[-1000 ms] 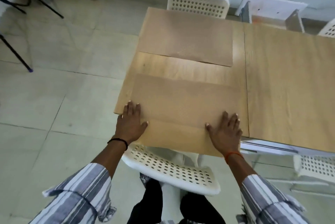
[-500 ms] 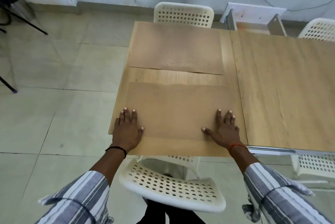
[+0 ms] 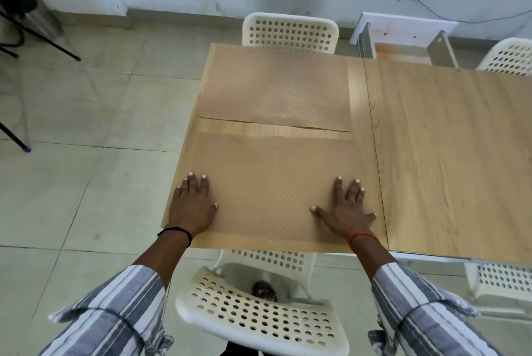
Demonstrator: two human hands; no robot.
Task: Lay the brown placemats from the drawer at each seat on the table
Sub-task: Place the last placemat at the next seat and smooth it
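Here both the left hand (image 3: 192, 206) and right hand (image 3: 347, 208) press flat, fingers straight, on the near placemat (image 3: 270, 182) lying on the table (image 3: 446, 154).

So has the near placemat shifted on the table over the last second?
Yes. The near placemat slid away from the person: it overhung the table's near edge before, and now lies fully on top, closer to the far placemat, under both flat hands.

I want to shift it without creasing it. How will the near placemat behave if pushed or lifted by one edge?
The near placemat looks thin and lies flat, so it would likely droop if lifted. Flat hands, left hand and right hand, press it, so it probably slides easily on the smooth table.
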